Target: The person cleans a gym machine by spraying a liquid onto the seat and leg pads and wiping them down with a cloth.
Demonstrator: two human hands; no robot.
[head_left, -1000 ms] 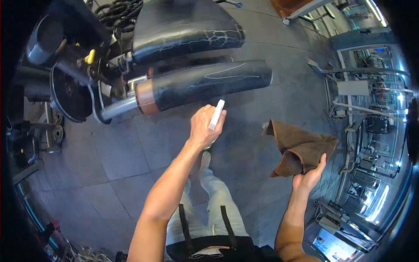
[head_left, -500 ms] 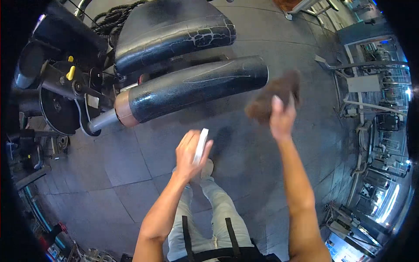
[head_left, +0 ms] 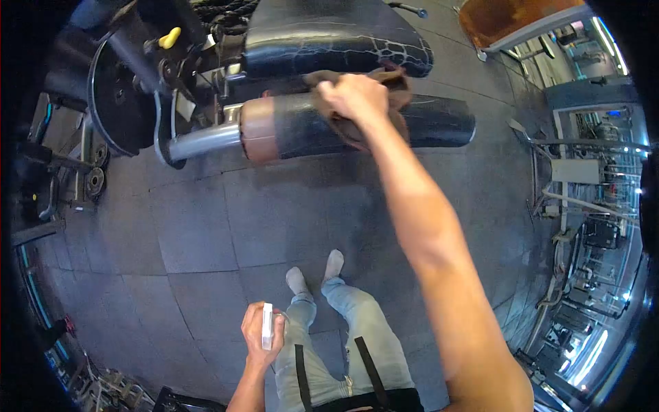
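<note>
My right hand (head_left: 355, 98) is closed on a bunched brown cloth (head_left: 399, 88), which lies against the long black roller pad (head_left: 439, 123) of a gym machine. Part of the cloth and the pad's middle are hidden under the hand. At the pad's left end is a brown band (head_left: 258, 129) on a metal bar (head_left: 206, 142). Down by my left leg, my left hand (head_left: 258, 336) grips what looks like a spray bottle (head_left: 268, 325), its narrow white head seen from above. The bottle's lower part is mostly hidden.
Behind the roller pad is a black seat pad (head_left: 336, 48) with cracked covering. A dark disc (head_left: 113, 103) and a yellow knob (head_left: 169, 38) belong to the machine at left. Dark floor tiles (head_left: 199, 233) lie below; more gym equipment (head_left: 576, 172) stands at right.
My right hand has brought the cloth left, from beyond the pad's right end onto the pad. The left hand has drawn back towards my body with the bottle. My view has shifted.
</note>
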